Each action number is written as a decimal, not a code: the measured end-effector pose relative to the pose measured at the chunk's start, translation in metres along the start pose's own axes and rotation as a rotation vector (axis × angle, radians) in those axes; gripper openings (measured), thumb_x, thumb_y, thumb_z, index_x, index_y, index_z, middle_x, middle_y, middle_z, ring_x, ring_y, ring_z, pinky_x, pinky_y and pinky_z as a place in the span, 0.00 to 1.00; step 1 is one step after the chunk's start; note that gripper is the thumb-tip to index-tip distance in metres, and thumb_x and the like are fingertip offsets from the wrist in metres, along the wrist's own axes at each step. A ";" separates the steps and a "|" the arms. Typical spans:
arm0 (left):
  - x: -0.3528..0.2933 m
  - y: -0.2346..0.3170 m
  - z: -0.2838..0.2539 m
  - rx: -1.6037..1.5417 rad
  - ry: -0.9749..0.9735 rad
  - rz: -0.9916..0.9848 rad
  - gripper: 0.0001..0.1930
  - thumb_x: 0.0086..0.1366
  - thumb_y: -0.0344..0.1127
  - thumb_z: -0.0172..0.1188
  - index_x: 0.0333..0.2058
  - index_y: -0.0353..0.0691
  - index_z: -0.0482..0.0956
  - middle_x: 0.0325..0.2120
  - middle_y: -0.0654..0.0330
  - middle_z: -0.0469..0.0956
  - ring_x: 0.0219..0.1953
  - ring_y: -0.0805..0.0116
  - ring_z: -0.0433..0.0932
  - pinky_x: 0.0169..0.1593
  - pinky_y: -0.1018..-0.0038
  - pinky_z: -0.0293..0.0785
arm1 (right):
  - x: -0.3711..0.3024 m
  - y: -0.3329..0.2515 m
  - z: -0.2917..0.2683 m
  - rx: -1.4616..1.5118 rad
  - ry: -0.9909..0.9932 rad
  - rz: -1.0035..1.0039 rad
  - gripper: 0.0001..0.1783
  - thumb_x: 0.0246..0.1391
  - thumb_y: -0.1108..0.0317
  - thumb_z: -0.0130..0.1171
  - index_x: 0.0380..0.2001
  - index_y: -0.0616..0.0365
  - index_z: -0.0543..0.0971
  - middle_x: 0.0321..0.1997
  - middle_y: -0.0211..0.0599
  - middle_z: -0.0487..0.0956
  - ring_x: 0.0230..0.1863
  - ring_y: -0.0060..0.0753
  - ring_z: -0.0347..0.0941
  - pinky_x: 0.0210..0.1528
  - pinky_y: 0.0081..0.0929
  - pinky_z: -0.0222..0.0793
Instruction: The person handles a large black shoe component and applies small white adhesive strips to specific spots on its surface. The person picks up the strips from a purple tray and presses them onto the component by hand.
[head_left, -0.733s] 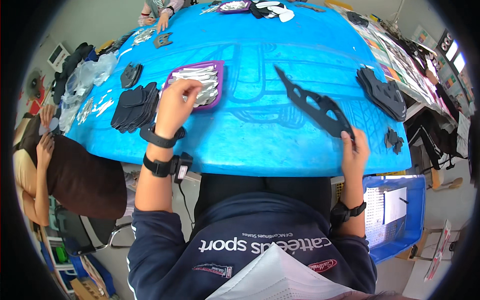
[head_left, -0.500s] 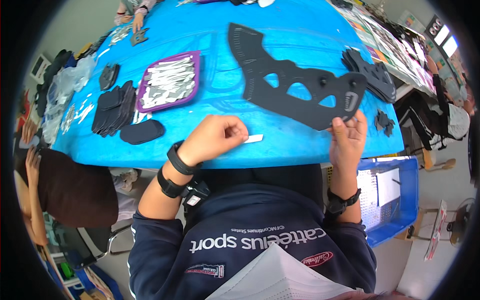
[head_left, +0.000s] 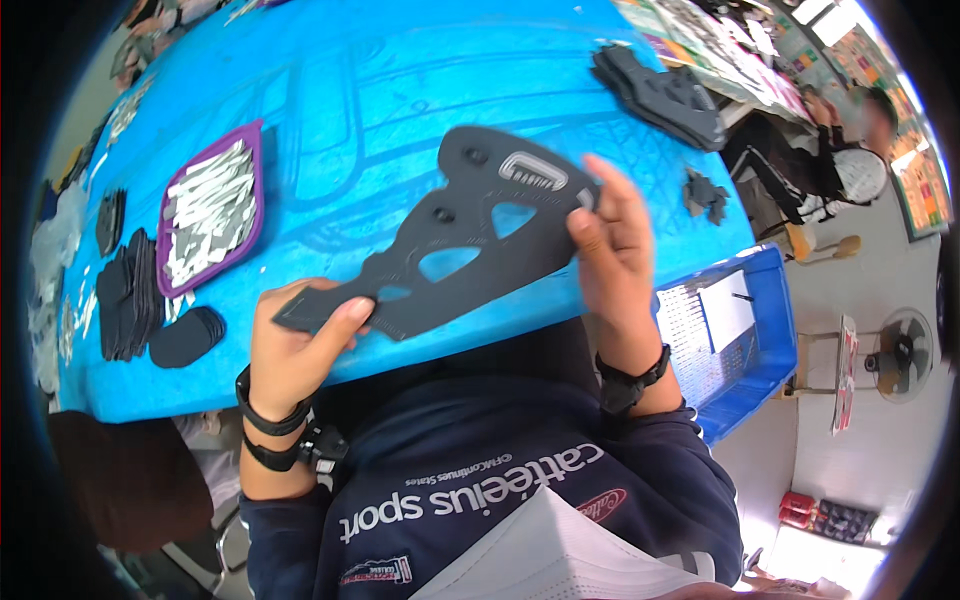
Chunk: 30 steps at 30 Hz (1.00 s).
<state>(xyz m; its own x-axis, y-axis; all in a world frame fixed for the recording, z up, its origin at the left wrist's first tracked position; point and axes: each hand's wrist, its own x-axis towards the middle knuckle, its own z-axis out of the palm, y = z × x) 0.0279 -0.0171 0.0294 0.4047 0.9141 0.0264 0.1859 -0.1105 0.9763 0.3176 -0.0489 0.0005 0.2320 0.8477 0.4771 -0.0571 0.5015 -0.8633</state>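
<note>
Blue-covered table [head_left: 330, 90], wide. Dark cut-out panel [head_left: 470, 252], held slantwise over near part of table, between both hands. Purple tray [head_left: 259, 185], well left of panel. Left hand [head_left: 290, 355]: thumb and fingers clamped on narrow end. Right hand [head_left: 615, 245]: likewise, on broad end. White strips [head_left: 210, 215], heaped in tray. Step, seemingly: two-handed positioning of panel. Next move, probably demanding: steady grip at both ends.

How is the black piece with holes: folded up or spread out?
Spread out. The black piece stretches between the left hand and the right hand, and no fold shows along it.
</note>
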 end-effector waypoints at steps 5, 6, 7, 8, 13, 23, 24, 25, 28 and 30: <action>0.006 -0.011 0.006 0.288 0.042 0.081 0.11 0.55 0.33 0.66 0.25 0.30 0.79 0.15 0.56 0.75 0.17 0.73 0.73 0.21 0.77 0.64 | 0.002 0.009 0.013 -0.296 0.015 0.109 0.26 0.51 0.80 0.57 0.55 0.62 0.67 0.42 0.30 0.67 0.45 0.21 0.65 0.45 0.16 0.62; 0.007 -0.014 0.007 0.292 0.046 0.109 0.11 0.54 0.33 0.67 0.25 0.29 0.78 0.15 0.55 0.74 0.17 0.70 0.73 0.21 0.76 0.65 | 0.000 0.009 0.015 -0.309 -0.098 0.066 0.29 0.47 0.80 0.61 0.55 0.62 0.67 0.44 0.33 0.66 0.47 0.23 0.65 0.46 0.16 0.63; 0.008 -0.017 0.007 0.295 0.047 0.140 0.11 0.53 0.33 0.67 0.25 0.29 0.78 0.15 0.54 0.74 0.17 0.67 0.74 0.21 0.75 0.65 | -0.002 0.011 0.019 -0.344 -0.138 0.072 0.35 0.42 0.81 0.65 0.56 0.62 0.65 0.48 0.35 0.64 0.51 0.27 0.65 0.49 0.20 0.65; 0.008 -0.019 0.005 0.315 -0.021 0.153 0.12 0.50 0.32 0.69 0.24 0.29 0.77 0.16 0.54 0.74 0.17 0.63 0.74 0.21 0.74 0.65 | -0.005 0.011 0.020 -0.281 -0.114 0.185 0.38 0.39 0.82 0.67 0.57 0.62 0.64 0.50 0.35 0.63 0.53 0.29 0.65 0.51 0.22 0.65; 0.016 -0.032 -0.002 0.409 -0.060 0.285 0.12 0.43 0.29 0.72 0.19 0.33 0.74 0.15 0.56 0.71 0.16 0.60 0.68 0.20 0.72 0.61 | -0.011 0.024 0.024 -0.302 -0.138 0.181 0.44 0.34 0.81 0.70 0.58 0.62 0.61 0.52 0.37 0.61 0.54 0.31 0.64 0.53 0.25 0.66; 0.025 -0.037 0.002 0.492 -0.074 0.263 0.10 0.42 0.28 0.68 0.17 0.38 0.73 0.15 0.61 0.69 0.22 0.62 0.66 0.30 0.69 0.59 | -0.009 0.029 0.024 -0.530 -0.182 0.191 0.46 0.35 0.81 0.70 0.60 0.65 0.59 0.53 0.39 0.59 0.55 0.32 0.63 0.53 0.24 0.67; 0.025 -0.037 0.001 0.516 -0.084 0.275 0.10 0.42 0.28 0.68 0.16 0.38 0.72 0.15 0.62 0.69 0.22 0.63 0.65 0.31 0.68 0.58 | -0.009 0.029 0.025 -0.552 -0.192 0.190 0.46 0.36 0.81 0.70 0.60 0.65 0.58 0.54 0.40 0.59 0.55 0.33 0.63 0.53 0.24 0.67; 0.026 -0.037 0.001 0.541 -0.095 0.286 0.10 0.42 0.28 0.68 0.16 0.39 0.72 0.15 0.62 0.68 0.22 0.63 0.65 0.33 0.68 0.57 | -0.009 0.029 0.026 -0.572 -0.198 0.184 0.47 0.36 0.81 0.70 0.60 0.65 0.58 0.55 0.40 0.59 0.56 0.33 0.62 0.53 0.24 0.67; 0.027 -0.038 0.000 0.552 -0.119 0.288 0.10 0.42 0.29 0.68 0.16 0.40 0.72 0.14 0.64 0.66 0.22 0.65 0.63 0.35 0.68 0.53 | -0.010 0.031 0.031 -0.552 -0.140 0.202 0.46 0.37 0.80 0.69 0.61 0.66 0.57 0.57 0.41 0.57 0.57 0.35 0.63 0.53 0.26 0.69; 0.028 -0.038 -0.002 0.554 -0.146 0.286 0.10 0.41 0.28 0.67 0.16 0.39 0.72 0.14 0.63 0.67 0.22 0.64 0.62 0.35 0.67 0.53 | -0.011 0.033 0.031 -0.492 -0.101 0.214 0.45 0.38 0.79 0.69 0.60 0.67 0.58 0.58 0.43 0.56 0.57 0.37 0.64 0.53 0.28 0.71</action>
<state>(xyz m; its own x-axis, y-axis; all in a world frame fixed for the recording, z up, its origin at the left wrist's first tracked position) 0.0306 0.0130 -0.0066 0.6170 0.7606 0.2019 0.4719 -0.5629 0.6785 0.2827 -0.0364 -0.0278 0.1696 0.9464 0.2748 0.3734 0.1963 -0.9066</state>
